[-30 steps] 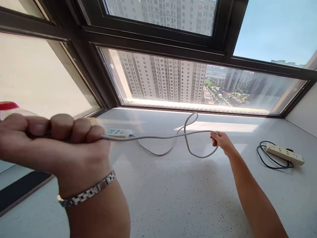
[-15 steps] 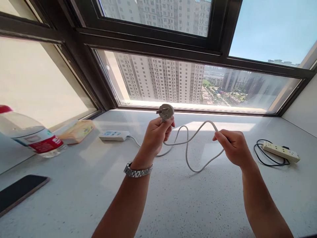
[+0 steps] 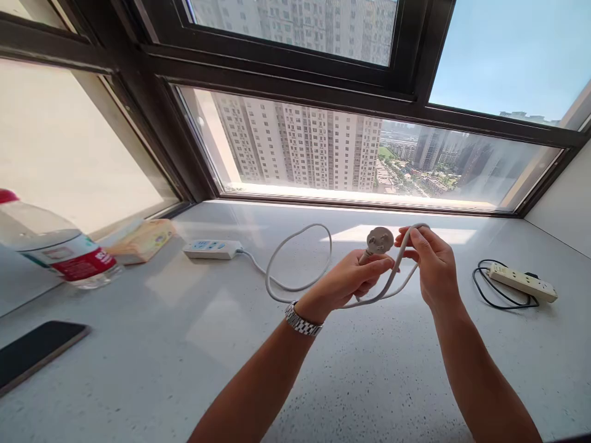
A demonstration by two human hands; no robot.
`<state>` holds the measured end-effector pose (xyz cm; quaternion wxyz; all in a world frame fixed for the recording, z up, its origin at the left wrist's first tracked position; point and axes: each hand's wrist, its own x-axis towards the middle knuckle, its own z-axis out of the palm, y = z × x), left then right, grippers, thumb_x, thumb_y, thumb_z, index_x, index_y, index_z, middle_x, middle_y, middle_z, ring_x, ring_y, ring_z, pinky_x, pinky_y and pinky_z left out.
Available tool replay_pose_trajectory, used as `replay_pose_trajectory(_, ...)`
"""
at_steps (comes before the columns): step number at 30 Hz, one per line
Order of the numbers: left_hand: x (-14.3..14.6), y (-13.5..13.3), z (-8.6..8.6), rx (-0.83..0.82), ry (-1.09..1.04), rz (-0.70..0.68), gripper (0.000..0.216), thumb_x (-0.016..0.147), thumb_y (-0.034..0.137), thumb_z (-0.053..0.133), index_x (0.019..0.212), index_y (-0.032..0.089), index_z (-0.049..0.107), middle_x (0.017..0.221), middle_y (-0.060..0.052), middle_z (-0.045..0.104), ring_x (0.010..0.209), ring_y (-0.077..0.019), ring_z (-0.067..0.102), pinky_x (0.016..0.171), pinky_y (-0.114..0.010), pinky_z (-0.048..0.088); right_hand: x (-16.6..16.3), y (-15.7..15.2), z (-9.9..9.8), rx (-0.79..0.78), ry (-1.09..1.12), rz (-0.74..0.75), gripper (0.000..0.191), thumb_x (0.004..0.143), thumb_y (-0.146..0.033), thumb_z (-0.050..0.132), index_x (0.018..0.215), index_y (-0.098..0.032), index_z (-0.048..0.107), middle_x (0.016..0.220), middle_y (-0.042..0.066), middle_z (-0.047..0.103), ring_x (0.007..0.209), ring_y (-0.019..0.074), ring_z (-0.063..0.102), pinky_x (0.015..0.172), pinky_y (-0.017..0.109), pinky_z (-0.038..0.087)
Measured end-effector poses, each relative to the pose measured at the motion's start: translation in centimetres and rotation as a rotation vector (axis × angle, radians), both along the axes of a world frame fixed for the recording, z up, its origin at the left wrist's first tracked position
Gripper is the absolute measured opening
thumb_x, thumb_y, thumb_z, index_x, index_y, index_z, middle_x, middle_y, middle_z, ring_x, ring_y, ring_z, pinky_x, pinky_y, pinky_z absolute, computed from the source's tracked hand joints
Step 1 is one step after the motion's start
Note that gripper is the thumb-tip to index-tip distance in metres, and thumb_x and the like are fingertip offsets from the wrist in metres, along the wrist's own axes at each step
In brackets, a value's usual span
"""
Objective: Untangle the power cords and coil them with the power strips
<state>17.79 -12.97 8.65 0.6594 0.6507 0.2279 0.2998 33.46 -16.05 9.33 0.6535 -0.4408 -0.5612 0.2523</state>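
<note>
1. Head view, landmark: plug [image 3: 379,239], grey-white, raised above the tabletop [image 3: 184,344], face turned up toward the window.
2. Left hand [image 3: 357,280]: directly below the plug, fingers curled about the cord [image 3: 295,288] at the plug's neck; the nearer hand.
3. Right hand [image 3: 427,261]: just right of the plug, fingertips pinching a bend of the same cord, touching or nearly touching the left hand.
4. Cord: long axis runs left from the plug, in one open loop, then down to the tabletop.
5. Strip [image 3: 212,248]: cord's far end, well left of the plug, flat on the tabletop.
6. Second strip [image 3: 521,283]: well right of the plug, black lead, untouched.
</note>
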Motion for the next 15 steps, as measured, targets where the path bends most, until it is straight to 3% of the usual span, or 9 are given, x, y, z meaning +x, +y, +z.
replay_pose_trajectory(5, -0.4, 0.2, -0.4, 0.251, 0.253, -0.138, 0.036, 0.073, 0.051, 0.068, 0.068, 0.015, 0.065, 0.053, 0.004, 0.036, 0.048, -0.0077, 0.025, 0.046, -0.025, 0.018, 0.7, 0.5, -0.2, 0.009, 0.094, -0.065, 0.030, 0.085, -0.047, 0.057, 0.080, -0.019, 0.067, 0.084, 0.006, 0.067, 0.078, 0.0178, 0.065, 0.059, 0.027, 0.051)
replay_pose_trajectory(9, 0.1, 0.2, -1.2, 0.364, 0.423, -0.159, 0.039, 0.080, 0.050, 0.060, 0.064, 0.015, 0.065, 0.049, 0.004, 0.038, 0.046, -0.0083, 0.029, 0.046, -0.025, 0.021, 0.3, 0.7, -0.4, 0.016, 0.129, -0.096, 0.029, 0.082, -0.046, 0.061, 0.080, -0.019, 0.069, 0.082, 0.007, 0.070, 0.079, 0.0193, 0.067, 0.058, 0.028, 0.050)
replay_pose_trajectory(12, 0.5, 0.3, -1.3, 0.361, 0.292, -0.102, 0.043, 0.081, 0.052, 0.058, 0.059, 0.015, 0.060, 0.050, 0.002, 0.043, 0.046, -0.0081, 0.033, 0.046, -0.024, 0.025, -0.3, 0.7, -0.6, -0.013, 0.114, -0.073, 0.034, 0.086, -0.049, 0.055, 0.089, -0.018, 0.069, 0.085, 0.008, 0.070, 0.080, 0.0197, 0.067, 0.060, 0.029, 0.051)
replay_pose_trajectory(15, 0.1, 1.0, -0.6, 0.213, -0.018, 0.161, 0.054, 0.080, 0.062, 0.056, 0.052, 0.017, 0.046, 0.053, 0.001, 0.043, 0.047, -0.0084, 0.038, 0.046, -0.023, 0.031, -1.7, 0.3, -1.0, 0.040, 0.094, -0.057, 0.034, 0.091, -0.047, 0.047, 0.098, -0.019, 0.066, 0.096, 0.009, 0.069, 0.092, 0.0209, 0.065, 0.070, 0.033, 0.053)
